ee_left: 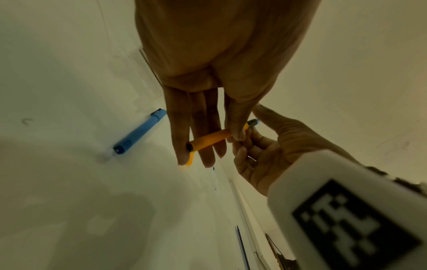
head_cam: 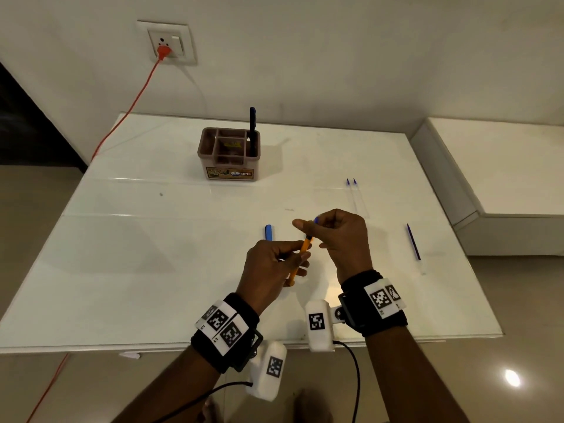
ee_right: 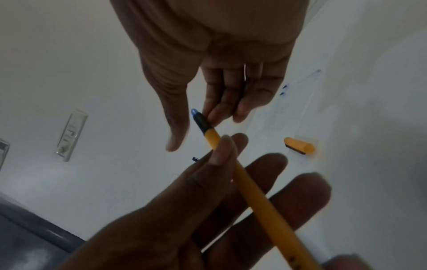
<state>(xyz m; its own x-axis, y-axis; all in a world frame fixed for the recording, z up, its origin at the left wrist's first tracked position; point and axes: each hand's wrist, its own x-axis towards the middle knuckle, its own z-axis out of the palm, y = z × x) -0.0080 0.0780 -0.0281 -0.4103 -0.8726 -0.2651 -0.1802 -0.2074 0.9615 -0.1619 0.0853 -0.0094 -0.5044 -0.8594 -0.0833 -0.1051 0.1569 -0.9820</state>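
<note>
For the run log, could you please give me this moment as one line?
left hand grips pen | right hand pinches tip | cap, refills on table

White table (head_cam: 146, 270): organizer (head_cam: 229, 158), blue cap (head_cam: 268, 232), orange cap (ee_right: 299, 146), refills (head_cam: 413, 242).

Dim, warm overhead light cast soft shadows on the glossy table (head_cam: 152, 270) (a glare spot shone on the floor (head_cam: 512, 377)); wrist views were blurred and bowed.
</note>
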